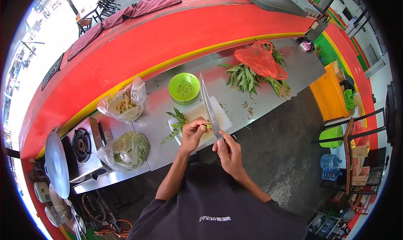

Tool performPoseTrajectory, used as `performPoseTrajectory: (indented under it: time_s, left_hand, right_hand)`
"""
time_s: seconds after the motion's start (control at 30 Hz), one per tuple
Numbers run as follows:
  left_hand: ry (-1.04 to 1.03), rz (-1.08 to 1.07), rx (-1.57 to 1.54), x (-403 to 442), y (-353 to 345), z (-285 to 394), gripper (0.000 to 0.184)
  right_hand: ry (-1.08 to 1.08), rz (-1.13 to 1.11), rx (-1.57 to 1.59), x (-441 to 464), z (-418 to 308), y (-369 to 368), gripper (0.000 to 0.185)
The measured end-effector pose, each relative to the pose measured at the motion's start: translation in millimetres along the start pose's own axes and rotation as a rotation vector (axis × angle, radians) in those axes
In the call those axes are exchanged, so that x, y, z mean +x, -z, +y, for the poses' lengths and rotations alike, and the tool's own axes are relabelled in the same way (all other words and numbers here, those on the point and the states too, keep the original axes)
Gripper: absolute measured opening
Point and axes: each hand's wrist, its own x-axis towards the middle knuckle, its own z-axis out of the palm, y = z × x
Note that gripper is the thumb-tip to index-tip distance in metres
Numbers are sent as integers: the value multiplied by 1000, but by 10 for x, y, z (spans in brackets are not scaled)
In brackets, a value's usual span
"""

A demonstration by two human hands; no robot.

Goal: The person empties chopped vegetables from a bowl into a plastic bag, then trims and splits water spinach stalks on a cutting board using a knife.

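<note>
In my right hand is a long knife, held by its handle with the blade pointing up and away from me. My left hand pinches a small piece of green stem close beside the blade. Below both hands lies a white cutting board. Leafy greens rest on the board's left end, near my left hand. A green bowl with bits of chopped greens inside stands just beyond the board.
A red plastic bag lies over bunches of leafy greens at the right. Clear bags of roots and of greens sit left, beside a gas stove. The steel table meets a red wall.
</note>
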Motion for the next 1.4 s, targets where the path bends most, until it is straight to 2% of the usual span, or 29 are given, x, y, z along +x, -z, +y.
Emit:
performPoseTrajectory:
  time_s: [0.6,1.13,1.4]
  left_hand:
    - [-22,14,12,22,57,63,16]
    - [-65,62,32,165,-9,81,19]
    - [23,99,16,126,-89,73,17]
  right_hand:
    - [44,6,-103,11,-77,-105,38]
    - [185,-9,-132,96,-18,-72,38]
    - [153,39,-97,51,19,-65,36]
